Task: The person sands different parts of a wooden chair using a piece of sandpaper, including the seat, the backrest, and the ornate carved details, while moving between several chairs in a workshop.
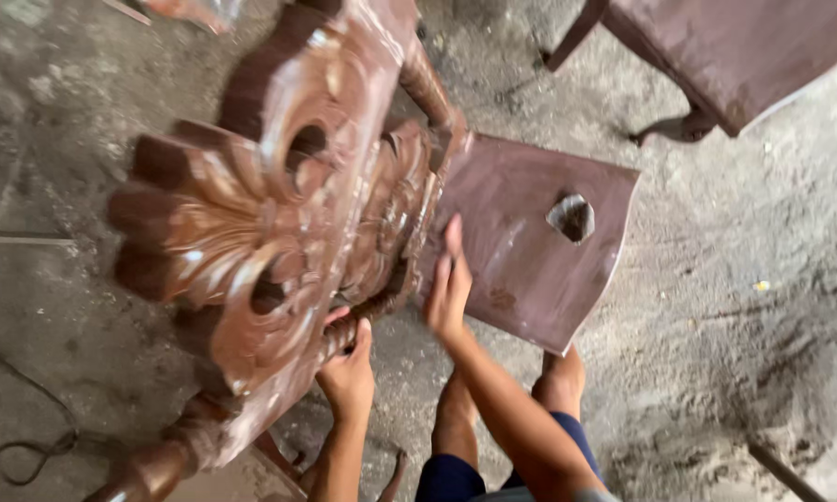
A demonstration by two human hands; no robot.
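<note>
A carved, reddish-brown wooden chair fills the left and middle of the head view, its ornate leaf-carved backrest towards me. My left hand is closed around a turned post at the lower edge of the backrest. My right hand lies flat with fingers stretched on the chair's flat seat board, near where seat meets back. The seat board has a small irregular hole in it. My two bare legs and feet stand under the seat's front edge.
A second brown chair seat and leg stand at the top right. The floor is dusty grey concrete. A dark cable loop lies at the lower left. Thin strips lie at the left edge.
</note>
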